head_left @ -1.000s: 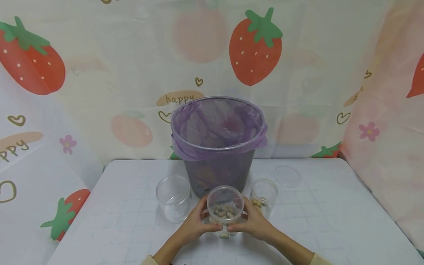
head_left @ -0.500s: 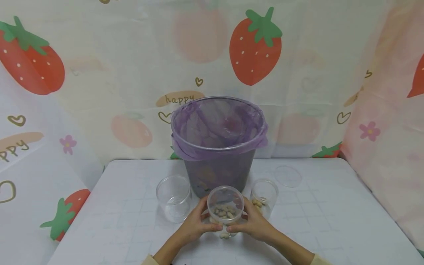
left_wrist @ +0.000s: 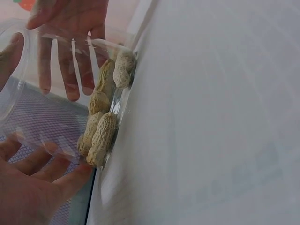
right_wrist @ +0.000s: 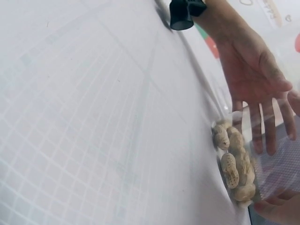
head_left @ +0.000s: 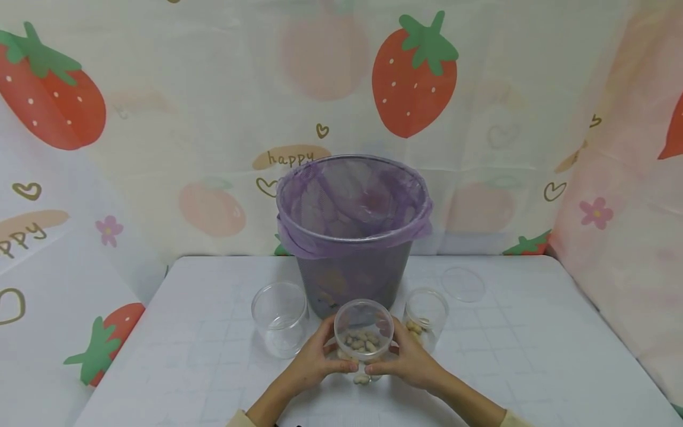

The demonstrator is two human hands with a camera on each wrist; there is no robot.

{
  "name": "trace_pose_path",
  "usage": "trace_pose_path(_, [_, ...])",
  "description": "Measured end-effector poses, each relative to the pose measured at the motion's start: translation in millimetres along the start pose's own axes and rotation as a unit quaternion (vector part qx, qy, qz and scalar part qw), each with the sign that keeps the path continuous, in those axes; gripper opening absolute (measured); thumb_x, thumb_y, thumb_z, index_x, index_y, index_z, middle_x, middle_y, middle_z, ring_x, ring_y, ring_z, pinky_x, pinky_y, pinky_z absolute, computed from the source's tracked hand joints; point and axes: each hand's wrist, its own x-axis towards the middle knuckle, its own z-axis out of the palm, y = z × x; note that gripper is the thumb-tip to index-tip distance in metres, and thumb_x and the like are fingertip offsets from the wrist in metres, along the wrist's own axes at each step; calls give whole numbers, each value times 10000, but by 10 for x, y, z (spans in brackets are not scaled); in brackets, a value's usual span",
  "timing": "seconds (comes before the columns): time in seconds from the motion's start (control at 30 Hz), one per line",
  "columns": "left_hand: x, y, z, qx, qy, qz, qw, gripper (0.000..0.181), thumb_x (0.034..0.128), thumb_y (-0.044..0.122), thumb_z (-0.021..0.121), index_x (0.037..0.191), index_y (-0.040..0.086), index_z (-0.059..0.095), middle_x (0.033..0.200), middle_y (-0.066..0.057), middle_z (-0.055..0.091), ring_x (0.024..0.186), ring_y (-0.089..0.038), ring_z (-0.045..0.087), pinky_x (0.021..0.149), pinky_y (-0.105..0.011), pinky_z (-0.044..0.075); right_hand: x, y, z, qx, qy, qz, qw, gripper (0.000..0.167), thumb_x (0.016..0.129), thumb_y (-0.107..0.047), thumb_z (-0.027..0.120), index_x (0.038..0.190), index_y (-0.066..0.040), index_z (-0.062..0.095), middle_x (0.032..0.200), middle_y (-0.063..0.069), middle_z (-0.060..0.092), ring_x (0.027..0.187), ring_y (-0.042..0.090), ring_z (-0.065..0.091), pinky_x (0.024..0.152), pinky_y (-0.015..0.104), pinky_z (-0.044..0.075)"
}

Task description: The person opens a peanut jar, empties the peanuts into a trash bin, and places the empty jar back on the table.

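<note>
Peanut jar [head_left: 364, 340]: clear, upright, just in front of the bin [head_left: 352, 279], on the person's side. Whether its base touches the table [head_left: 539, 362], I cannot tell.
Peanuts [left_wrist: 104, 133]: tan, ridged shells, bunched low in that jar; I read them best on my 2 wrist feeds.
Left hand [head_left: 318, 359]: grips the jar's left side, fingers curled round the wall, thumb across the face turned away from the bin.
Right hand [head_left: 409, 359]: grips the right side likewise; on my head feed the 2 thumb tips sit near each other, apart.
Bin: grey, my landmark for places. Purple liner [head_left: 341, 243] folded over its rim.
Left jar [head_left: 280, 317]: clear, standing front-left of the bin.
Right jar [head_left: 431, 314]: clear, front-right of the bin, a few peanuts low inside. Right hand overlaps it on my head feed; contact unclear.
Clear disc [head_left: 463, 284]: lies flat right of the bin, beyond the right jar.
Table: white, faint grid lines, under the bin.
Left wrist: black fitting [right_wrist: 182, 14] there, seen on my right wrist feed.
Backdrop [head_left: 224, 89]: pale cloth behind the bin, strawberries, hearts, "happy" lettering; 1 large red strawberry [head_left: 415, 89] above the bin's right side.
</note>
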Motion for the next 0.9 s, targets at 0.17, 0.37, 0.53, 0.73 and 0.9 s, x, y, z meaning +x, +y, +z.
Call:
trace_pose_path(0.17, [-5, 12, 0, -46, -6, -16, 10000, 953, 777, 265, 825, 1517, 138, 238, 1583, -168, 283, 1459, -378, 281, 1148, -577, 308, 6, 14, 5, 12, 22, 11, 10000, 990, 764, -246, 835, 1513, -42, 220, 1511, 252, 334, 1391, 492, 308, 1051, 694, 341])
trace_pose_path(0.37, [-4, 19, 0, -77, -3, -54, 10000, 960, 774, 268, 828, 1517, 131, 236, 1589, -165, 271, 1464, -380, 269, 1153, -569, 304, 14, 40, 8, -36, 16, 13, 10000, 1000, 767, -269, 830, 1513, -19, 212, 1516, 263, 320, 1391, 498, 303, 1049, 702, 335])
trace_pose_path(0.53, [0, 17, 5, -136, 3, -39, 9999, 963, 771, 253, 831, 1518, 121, 238, 1590, -163, 270, 1467, -372, 267, 1156, -564, 301, 10, 34, 7, -10, 17, 74, 10000, 1002, 770, -258, 829, 1515, -16, 203, 1522, 268, 306, 1392, 502, 297, 1057, 691, 336])
trace_pose_path(0.73, [4, 1, 5, -142, 1, -37, 9999, 960, 771, 251, 831, 1517, 129, 239, 1589, -157, 274, 1464, -370, 273, 1154, -570, 303, 3, 33, 4, -3, 7, 94, 10000, 1002, 773, -256, 827, 1516, -22, 197, 1525, 264, 302, 1398, 493, 293, 1063, 680, 339])
trace_pose_path(0.9, [7, -3, 2, -187, 35, -42, 9998, 959, 761, 238, 839, 1512, 132, 253, 1576, -155, 302, 1457, -358, 291, 1158, -556, 305, 7, 37, 9, 13, 36, 56, 10000, 999, 767, -256, 831, 1513, -20, 210, 1523, 260, 311, 1397, 490, 298, 1059, 688, 337])
